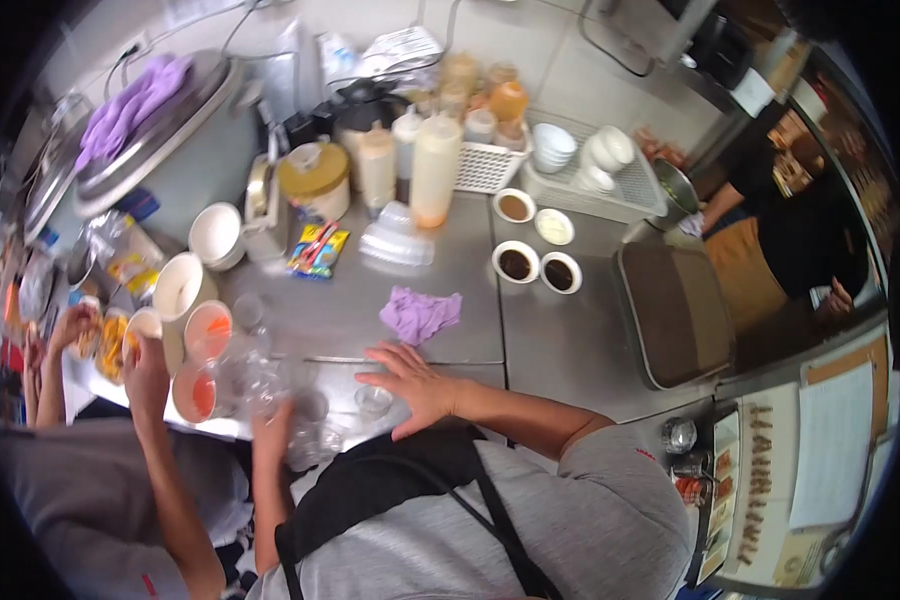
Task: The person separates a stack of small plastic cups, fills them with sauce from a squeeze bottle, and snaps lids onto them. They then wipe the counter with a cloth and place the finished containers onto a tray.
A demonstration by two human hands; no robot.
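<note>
The right hand [410, 385] is lying flat on the shiny metal table [570, 350], and its fingers are spreading wide apart, holding nothing. A tiny see-through cup [373, 401] is sitting just beside it at 8 o'clock and looks empty. The left hand [270, 418] is reaching into a bunch of clear plastic cups [255, 375]. It is blurry there, so I cannot tell if its fingers are closing on one. At 12 o'clock from the right hand a crumpled purple glove [420, 314] is lying soft and wrinkly. At 1 o'clock, two round white bowls [516, 263] are holding dark brown sauce. Farther up, one bowl [514, 206] is holding lighter brown sauce and another bowl [554, 226] is holding something pale and creamy. Tall squeeze bottles [435, 165] are standing at 12 o'clock, far back. At 9 o'clock, white paper cups [208, 330] are holding orange sauce, and another person's hand [145, 370] is hovering near them. A flat brown tray [675, 310] is resting at 3 o'clock.
</note>
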